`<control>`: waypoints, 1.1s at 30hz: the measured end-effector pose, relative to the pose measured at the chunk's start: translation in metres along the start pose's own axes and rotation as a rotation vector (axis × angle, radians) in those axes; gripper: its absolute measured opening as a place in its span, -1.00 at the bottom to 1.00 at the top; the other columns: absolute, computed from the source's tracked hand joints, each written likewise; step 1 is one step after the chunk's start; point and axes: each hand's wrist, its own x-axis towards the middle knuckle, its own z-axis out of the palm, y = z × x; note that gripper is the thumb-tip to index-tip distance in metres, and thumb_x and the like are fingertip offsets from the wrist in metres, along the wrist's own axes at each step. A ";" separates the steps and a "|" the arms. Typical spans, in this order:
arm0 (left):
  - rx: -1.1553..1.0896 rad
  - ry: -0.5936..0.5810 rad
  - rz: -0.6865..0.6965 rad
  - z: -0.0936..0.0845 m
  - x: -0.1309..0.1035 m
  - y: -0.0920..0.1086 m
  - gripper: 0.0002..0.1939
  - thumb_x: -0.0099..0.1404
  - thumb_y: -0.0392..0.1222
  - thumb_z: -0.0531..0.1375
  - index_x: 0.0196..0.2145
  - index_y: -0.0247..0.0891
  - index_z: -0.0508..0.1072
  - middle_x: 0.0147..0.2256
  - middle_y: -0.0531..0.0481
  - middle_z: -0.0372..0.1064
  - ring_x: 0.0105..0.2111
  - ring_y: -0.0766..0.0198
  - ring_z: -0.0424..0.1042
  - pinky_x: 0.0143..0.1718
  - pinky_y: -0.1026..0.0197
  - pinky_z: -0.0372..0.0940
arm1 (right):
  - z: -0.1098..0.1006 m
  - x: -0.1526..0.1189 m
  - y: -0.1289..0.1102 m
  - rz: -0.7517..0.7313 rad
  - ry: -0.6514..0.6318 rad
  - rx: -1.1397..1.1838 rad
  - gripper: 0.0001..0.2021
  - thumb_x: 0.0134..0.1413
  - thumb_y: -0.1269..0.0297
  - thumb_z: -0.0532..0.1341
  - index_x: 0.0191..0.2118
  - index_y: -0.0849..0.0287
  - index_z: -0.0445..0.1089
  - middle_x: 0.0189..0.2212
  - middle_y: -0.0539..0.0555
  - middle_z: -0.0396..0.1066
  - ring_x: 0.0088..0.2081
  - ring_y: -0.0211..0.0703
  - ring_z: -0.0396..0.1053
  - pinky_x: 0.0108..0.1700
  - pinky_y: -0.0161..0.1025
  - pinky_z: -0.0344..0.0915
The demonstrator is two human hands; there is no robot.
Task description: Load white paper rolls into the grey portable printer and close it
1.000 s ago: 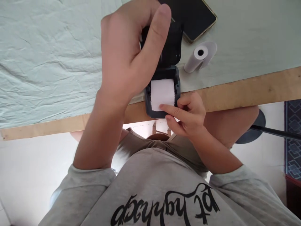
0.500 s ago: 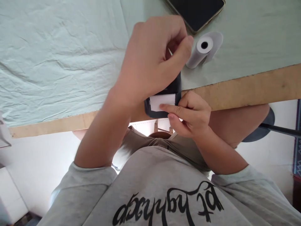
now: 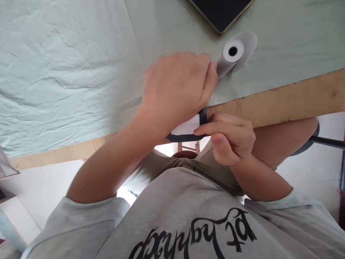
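Observation:
At the table's near edge is a black device (image 3: pixel 203 116), probably a small receipt printer, with a strip of white paper (image 3: pixel 187 126) across its near part. Most of its far part is hidden beneath my left hand (image 3: pixel 176 84). That hand is slightly blurred and closed, knuckles up, with the thumb against the curled fingers; whatever they may grip is out of sight. My right hand (image 3: pixel 233 138) reaches in from the right. Its index fingertip touches the paper's right side, the thumb stands apart, and the other fingers are curled.
A white paper roll (image 3: pixel 229 59) with a loose end stands beyond my left thumb. Farther back lies a dark phone or tablet (image 3: pixel 222 12). Pale green cloth (image 3: pixel 67 72) covers the table, wrinkled at left, with a wooden edge (image 3: pixel 283 97) along the front.
My left hand has come down and nearer to my body, covering more of the black device. My right index fingertip has slid from the paper's middle toward its right side.

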 end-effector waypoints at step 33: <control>-1.291 0.739 0.059 0.040 -0.045 -0.051 -0.68 0.41 -0.42 0.08 -0.36 -0.25 0.60 -0.41 0.03 0.54 -0.37 0.28 0.50 -0.34 0.19 0.33 | 0.009 0.002 0.013 0.400 0.305 0.180 -0.76 0.19 0.00 0.32 -0.26 0.04 0.38 -0.29 -0.11 0.58 -0.52 -0.44 0.40 -0.54 -0.40 0.39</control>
